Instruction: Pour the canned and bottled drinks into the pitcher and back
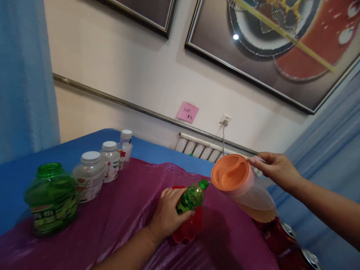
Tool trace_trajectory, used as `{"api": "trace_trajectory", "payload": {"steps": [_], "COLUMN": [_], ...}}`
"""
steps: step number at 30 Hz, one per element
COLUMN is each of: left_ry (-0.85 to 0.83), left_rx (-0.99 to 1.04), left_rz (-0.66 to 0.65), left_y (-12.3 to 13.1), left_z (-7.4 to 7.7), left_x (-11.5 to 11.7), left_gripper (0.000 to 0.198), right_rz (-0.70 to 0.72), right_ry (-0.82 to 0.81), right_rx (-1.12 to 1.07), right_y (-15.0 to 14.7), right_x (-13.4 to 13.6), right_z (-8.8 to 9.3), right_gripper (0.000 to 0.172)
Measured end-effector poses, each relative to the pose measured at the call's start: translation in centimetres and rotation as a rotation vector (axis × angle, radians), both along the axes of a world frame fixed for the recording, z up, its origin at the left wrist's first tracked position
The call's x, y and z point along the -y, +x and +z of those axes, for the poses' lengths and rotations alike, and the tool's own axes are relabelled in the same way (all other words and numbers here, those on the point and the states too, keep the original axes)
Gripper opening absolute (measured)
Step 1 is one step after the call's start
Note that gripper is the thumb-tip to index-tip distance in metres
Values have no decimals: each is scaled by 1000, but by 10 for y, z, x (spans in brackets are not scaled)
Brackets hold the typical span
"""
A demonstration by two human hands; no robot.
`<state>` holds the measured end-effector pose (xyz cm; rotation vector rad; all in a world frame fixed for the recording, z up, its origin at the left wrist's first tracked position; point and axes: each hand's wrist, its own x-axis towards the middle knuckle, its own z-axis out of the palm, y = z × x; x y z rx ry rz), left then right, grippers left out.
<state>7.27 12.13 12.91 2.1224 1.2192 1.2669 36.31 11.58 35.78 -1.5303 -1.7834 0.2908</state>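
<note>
Green, thin-looking plastic suggests the drink bottle (193, 197) is light and easily squeezed, best held around its body, as the left hand (168, 212) grasps it over the red bowl (185, 231). Near the right edge of the table (161, 152), the right hand (277, 167) clutches the tilted, orange-lidded pitcher (245, 193) by its handle; amber liquid (260, 213) probably makes it heavy.

I read a handwritten "32" on the pink note (188, 112) on the wall (135, 63); the lettering on the green jar (53, 200) is too blurred for me to make out.
</note>
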Motion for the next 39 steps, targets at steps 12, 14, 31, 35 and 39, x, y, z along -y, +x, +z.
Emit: {"api": "trace_trajectory", "payload": {"steps": [12,14,31,35,39], "left_ry": [8,8,13,27,37], "left_rx": [7,7,-1,2,-3], "left_rz": [-2,0,2,5,10], "left_y": [0,0,-2,-3,-3], "left_z": [2,2,-1,-1,-2], "left_x": [1,1,-1,-1,-2], "left_gripper": [57,58,58,56,56], "right_rz": [17,17,31,44,45], "right_ry": [12,13,-1,1,-3], "right_rx": [18,19,-21,-36,-41], "right_y": [-5,-6,0,-1,-1], "right_x": [0,0,-6,-6,-7], "right_z": [3,3,-1,-1,0], "right_gripper": [67,67,61,60,58]}}
